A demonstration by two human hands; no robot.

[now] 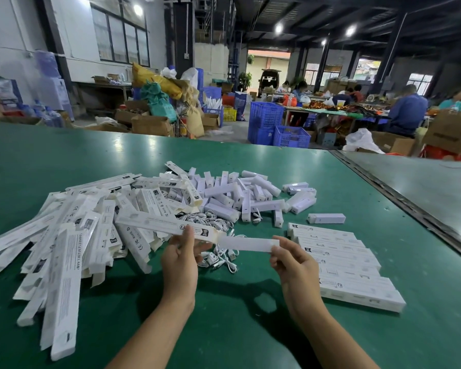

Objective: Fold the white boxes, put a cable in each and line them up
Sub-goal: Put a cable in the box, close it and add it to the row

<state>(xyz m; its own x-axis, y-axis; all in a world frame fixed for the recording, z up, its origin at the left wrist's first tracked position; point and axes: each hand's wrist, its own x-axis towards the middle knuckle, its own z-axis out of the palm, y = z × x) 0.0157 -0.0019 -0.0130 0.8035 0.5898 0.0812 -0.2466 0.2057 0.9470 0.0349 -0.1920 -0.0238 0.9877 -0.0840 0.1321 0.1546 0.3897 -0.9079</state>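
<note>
on the near left of the green tabletop (pixel 64 155) lies a loose heap of flat boxes (pixel 64 235), long white printed sleeves fanned out over one another, some reaching toward the near edge. just right of that heap the left hand (pixel 180 259) is raised above the tabletop and grips a long white box (pixel 155 225) near its right end, thumb on top and fingers curled under it; the box slants up and away to the left over the heap. beneath and between the two hands sits a tangle of white cables (pixel 218 258), resting on the tabletop. farther back, in the middle, a jumble of small white boxes (pixel 237 193) is piled up, some upright and some on their sides. a slim white insert (pixel 246 243) runs from the open right end of the held box across to the right hand (pixel 293 262), which pinches the insert's right end between thumb and fingertips; whether its left end is already inside the box cannot be told. one lone small box (pixel 326 218) lies apart, to the right of the jumble. on the right, a row of finished boxes (pixel 343 262) lies side by side, touching, running from far to near. beyond the tabletop's far edge stand blue crates (pixel 266 115), and people (pixel 407 110) sit at a far table on the right.
</note>
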